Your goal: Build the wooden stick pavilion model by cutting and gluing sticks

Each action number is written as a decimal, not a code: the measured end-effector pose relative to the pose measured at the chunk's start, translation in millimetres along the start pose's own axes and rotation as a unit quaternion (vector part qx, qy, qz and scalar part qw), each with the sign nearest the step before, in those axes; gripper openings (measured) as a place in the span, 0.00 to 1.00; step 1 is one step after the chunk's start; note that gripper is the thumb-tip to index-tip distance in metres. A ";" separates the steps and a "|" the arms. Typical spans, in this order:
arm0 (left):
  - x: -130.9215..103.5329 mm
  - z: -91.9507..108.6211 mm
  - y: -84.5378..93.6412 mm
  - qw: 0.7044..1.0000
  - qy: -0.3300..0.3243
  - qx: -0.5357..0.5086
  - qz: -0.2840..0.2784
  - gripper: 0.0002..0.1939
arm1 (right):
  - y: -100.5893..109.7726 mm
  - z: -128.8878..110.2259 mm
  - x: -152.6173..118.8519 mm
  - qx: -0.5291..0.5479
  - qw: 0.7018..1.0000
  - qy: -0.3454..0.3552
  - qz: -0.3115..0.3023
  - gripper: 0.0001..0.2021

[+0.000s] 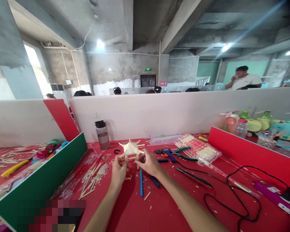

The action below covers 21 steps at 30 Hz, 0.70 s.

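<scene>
At the middle of a red table (128,212), two bare hands are working, apart from each other, with a small stick pavilion (130,149) between them. The left hand (119,169) grips it by its left side, with the fingers bent around the lower edge; the right hand (151,164) pinches it at the right side, under the roof corner. Whether its legs touch the table, I cannot tell from where I stand.

Just below the pavilion lies a blue handle (141,183), pointing toward the person. To the right are a blue glue gun (169,154) and teal-handled pliers (185,149), then a plastic pack of sticks (200,148). A black cord (259,206) makes loops near a purple power strip (276,196). On the left side, loose sticks (89,185) are scattered, and a water bottle (102,135) stands upright before the white partition (147,112). Behind this partition, at the right, I see another person (247,80) in a white shirt.
</scene>
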<state>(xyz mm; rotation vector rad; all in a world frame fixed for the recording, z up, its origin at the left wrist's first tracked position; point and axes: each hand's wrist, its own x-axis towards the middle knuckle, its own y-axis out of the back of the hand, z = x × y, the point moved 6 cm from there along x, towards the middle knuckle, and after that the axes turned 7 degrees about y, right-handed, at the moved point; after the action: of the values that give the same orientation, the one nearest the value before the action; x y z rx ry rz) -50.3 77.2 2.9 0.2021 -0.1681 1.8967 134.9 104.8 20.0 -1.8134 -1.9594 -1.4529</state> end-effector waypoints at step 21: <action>-0.6 1.6 -4.6 1.000 -0.013 -0.004 -0.015 0.20 | 25.9 -31.8 12.8 0.014 0.992 0.095 0.082 0.11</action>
<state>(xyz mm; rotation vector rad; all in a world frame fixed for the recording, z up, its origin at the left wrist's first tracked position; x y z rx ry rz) -45.7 77.8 4.3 0.2230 -0.1886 1.8643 136.4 88.2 59.6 -1.7090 -1.6916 -1.4786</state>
